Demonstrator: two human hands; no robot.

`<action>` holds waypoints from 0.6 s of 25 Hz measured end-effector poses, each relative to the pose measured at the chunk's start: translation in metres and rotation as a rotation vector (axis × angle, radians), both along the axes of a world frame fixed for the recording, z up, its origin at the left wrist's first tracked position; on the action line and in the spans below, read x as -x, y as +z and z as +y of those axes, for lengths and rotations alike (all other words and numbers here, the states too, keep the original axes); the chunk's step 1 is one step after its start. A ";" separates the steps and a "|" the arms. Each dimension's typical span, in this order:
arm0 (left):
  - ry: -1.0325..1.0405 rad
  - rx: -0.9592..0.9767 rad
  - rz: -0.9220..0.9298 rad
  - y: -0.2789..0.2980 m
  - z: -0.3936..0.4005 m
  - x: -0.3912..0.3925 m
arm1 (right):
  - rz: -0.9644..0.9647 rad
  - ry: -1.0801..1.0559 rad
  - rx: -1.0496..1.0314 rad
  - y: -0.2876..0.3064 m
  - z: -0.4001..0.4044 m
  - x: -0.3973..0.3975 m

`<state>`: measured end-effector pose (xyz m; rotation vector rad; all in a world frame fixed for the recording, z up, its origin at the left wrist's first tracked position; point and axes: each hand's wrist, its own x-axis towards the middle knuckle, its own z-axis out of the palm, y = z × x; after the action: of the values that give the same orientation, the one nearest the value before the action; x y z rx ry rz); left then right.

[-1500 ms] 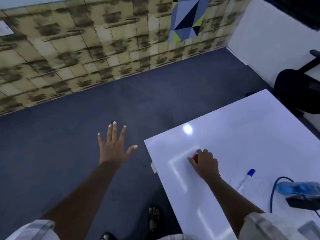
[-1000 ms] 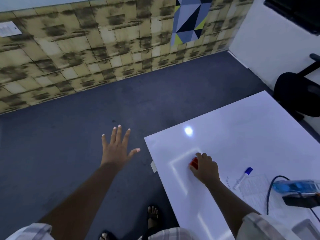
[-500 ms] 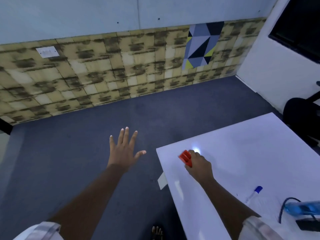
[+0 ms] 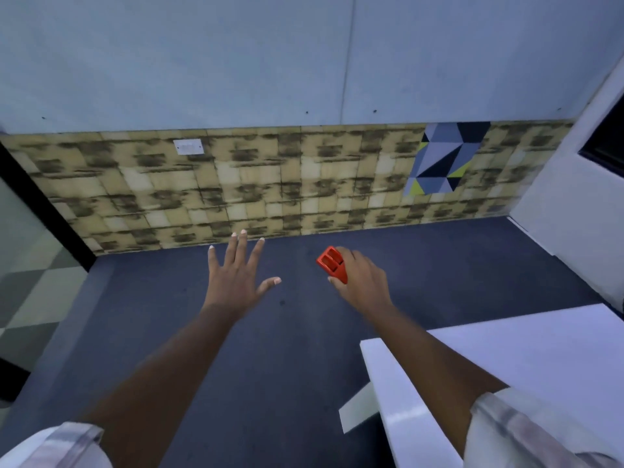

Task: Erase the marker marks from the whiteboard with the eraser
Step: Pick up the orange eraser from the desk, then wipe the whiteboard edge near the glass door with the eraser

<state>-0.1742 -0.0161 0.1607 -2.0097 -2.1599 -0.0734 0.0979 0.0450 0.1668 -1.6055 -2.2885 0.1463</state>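
Head view: near the centre of the frame the right hand [image 4: 363, 282] grips the red eraser [image 4: 332, 265], fingers curled over its far side and the thumb under its near end; the eraser juts out to the left of the knuckles, its ribbed face showing. It is held in the air over the dark blue floor [image 4: 287, 349], well apart from the whiteboard [image 4: 540, 359], whose corner fills the lower right. The left hand [image 4: 236, 278], left of centre, is spread flat with straight fingers, holding nothing.
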 end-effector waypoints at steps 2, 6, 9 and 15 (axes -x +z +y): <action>0.024 -0.023 -0.012 0.020 0.003 0.036 | -0.022 0.056 -0.063 0.025 0.012 0.041; 0.085 -0.096 -0.041 0.064 0.012 0.116 | -0.076 0.177 -0.208 0.087 0.035 0.135; 0.120 -0.206 -0.019 0.103 0.014 0.187 | -0.092 0.256 -0.389 0.141 0.048 0.206; 0.259 -0.393 0.091 0.195 -0.010 0.330 | -0.029 0.376 -0.703 0.240 0.059 0.358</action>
<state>-0.5040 -0.0266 0.3554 -1.4833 -2.1274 -0.3339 -0.2596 0.1035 0.4064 -0.8263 -2.2645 -0.5362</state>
